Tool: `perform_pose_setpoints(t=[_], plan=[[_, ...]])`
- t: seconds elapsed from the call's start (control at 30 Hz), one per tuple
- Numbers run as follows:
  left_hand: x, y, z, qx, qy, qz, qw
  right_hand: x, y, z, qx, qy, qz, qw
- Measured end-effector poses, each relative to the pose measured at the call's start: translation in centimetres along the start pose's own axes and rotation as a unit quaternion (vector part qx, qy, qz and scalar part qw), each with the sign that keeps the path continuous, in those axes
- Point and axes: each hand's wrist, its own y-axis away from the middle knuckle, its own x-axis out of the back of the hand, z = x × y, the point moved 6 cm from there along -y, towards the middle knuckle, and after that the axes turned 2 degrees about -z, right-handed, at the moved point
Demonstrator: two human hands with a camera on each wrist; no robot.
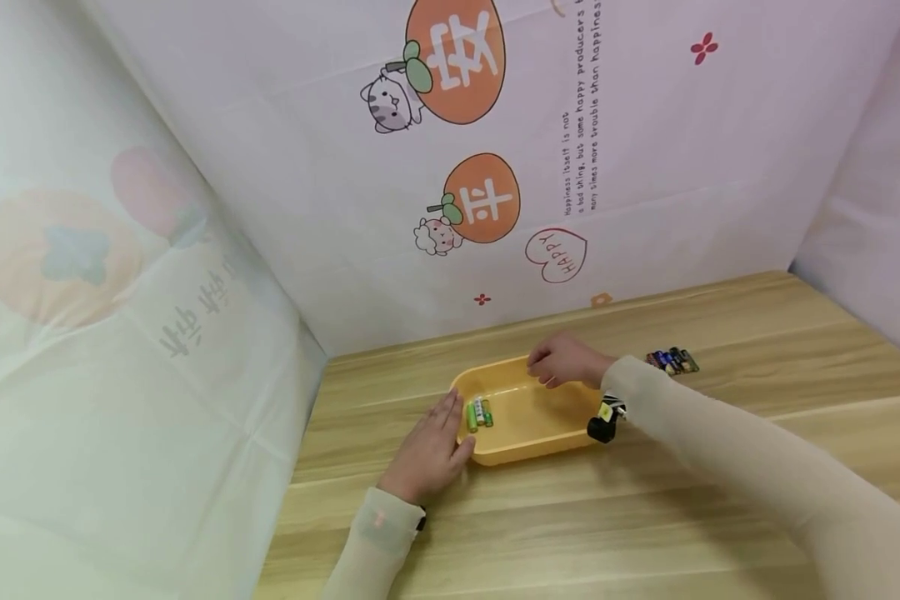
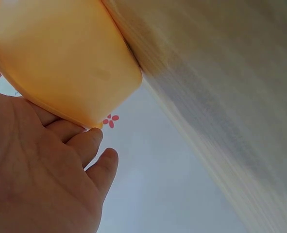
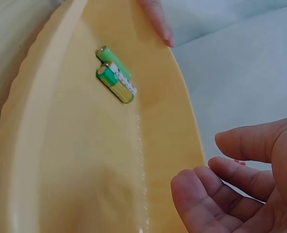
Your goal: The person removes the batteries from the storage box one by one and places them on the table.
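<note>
A yellow plastic tray (image 1: 525,450) sits on the table, and three batteries lie side by side at its left end: a light green one (image 1: 472,418), a white one (image 1: 479,410) and a green-and-gold one (image 3: 115,84). Along the tray's left rim rests my left hand (image 1: 429,450), fingers extended against the outer wall in the left wrist view. My right hand (image 1: 567,360) hovers over the far right part of the tray. Its fingers are loosely bent, and the right wrist view shows a gap between thumb and fingertips with nothing held.
Several dark batteries (image 1: 672,361) lie in a group on the wooden table (image 1: 540,533), right of the tray and beyond my right sleeve. A printed white cloth (image 1: 360,275) stands upright along the table's back edge, with more cloth at both sides.
</note>
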Motion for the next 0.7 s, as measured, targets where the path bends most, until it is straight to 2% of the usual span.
perform_pose_setpoints(t=[0.27,0.5,0.7], plan=[[-0.1,0.0,-0.2,0.002,-0.003,0.001,1.0,-1.6,-1.1,0.1,-0.017,-0.017,0.001,1.0],[-0.1,-0.1,-0.3,0.012,0.006,-0.005,0.9999,-3.0,-2.2,0.6,-0.028,-0.01,-0.023,0.999],[-0.1,-0.1,-0.4,0.013,0.003,-0.005,0.9999,-4.0,-2.5,0.8,-0.053,-0.009,-0.043,0.998]])
